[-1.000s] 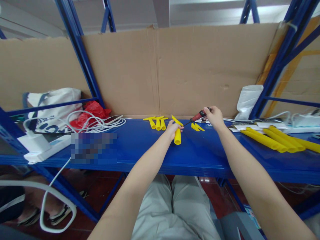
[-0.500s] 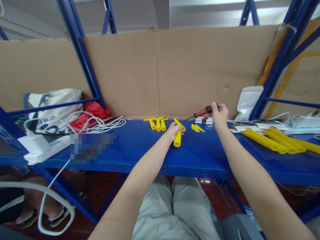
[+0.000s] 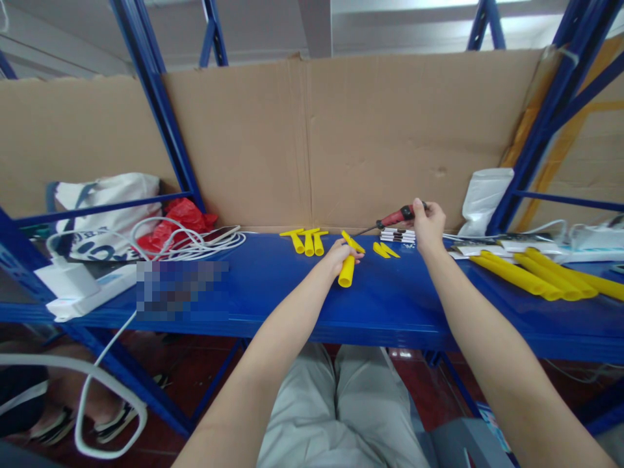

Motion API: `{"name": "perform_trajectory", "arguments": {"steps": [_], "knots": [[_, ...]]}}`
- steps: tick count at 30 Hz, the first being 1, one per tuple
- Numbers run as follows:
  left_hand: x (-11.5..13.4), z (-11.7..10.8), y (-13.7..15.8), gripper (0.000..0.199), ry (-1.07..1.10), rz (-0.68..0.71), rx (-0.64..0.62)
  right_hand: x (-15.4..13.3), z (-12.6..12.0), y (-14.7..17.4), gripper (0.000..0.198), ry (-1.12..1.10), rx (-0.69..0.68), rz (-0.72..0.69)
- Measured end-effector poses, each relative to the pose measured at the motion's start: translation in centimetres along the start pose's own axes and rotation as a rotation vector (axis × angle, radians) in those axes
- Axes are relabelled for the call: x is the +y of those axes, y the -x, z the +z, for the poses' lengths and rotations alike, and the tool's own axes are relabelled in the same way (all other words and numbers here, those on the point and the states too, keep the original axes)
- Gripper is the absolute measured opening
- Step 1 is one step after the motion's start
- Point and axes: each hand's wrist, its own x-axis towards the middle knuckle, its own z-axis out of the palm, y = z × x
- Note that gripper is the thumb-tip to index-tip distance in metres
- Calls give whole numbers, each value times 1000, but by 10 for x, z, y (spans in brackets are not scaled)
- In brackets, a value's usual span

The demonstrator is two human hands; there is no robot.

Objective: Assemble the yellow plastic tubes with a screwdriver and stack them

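Closed around a yellow tube (image 3: 346,273), my left hand (image 3: 337,256) keeps it over the blue shelf with the open end facing me. A flat yellow crosspiece (image 3: 353,242) lies across the tube's far end. My right hand (image 3: 428,226) is closed on the end of a screwdriver (image 3: 398,217) with a red and black handle. Its thin shaft points left, and the tip reaches the crosspiece; exact contact is too small to tell. Two loose yellow pieces (image 3: 386,250) lie to the right of my left hand. Several joined yellow T-shaped pieces (image 3: 308,242) rest to its left.
Several long yellow tubes (image 3: 536,276) lie on the right of the blue shelf (image 3: 273,296). Small white packs (image 3: 397,235) sit behind the screwdriver. White cables (image 3: 209,242), a power strip (image 3: 100,289) and a cloth bag (image 3: 110,214) occupy the left. Cardboard (image 3: 370,136) closes the back.
The crosspiece and the screwdriver tip have shifted very slightly at the tube's far end. Both hands stay in nearly the same place.
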Motion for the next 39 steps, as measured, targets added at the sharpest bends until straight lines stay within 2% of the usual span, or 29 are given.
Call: {"name": "perform_trajectory", "arguments": {"steps": [6,12,18,23,25,32,39], "knots": [[0,-1,0,78,10,11,-19,-2,0,0,27,32,19,14],[1,-3,0,80,-34,0,5,2,-4,0,11,215,-13,-36],[0,-4,-1,80,-67,7,23,6,-10,-1,11,334,-59,-170],[0,-3,2,81,-111,5,59,2,-10,2,8,291,-52,-160],[1,-2,3,81,-120,5,72,1,-9,2,8,212,-56,-131],[1,-1,6,77,-136,18,98,-10,-5,5,31,-104,-135,106],[1,-2,7,72,-135,34,112,-24,-7,8,31,-273,-276,276]]}}
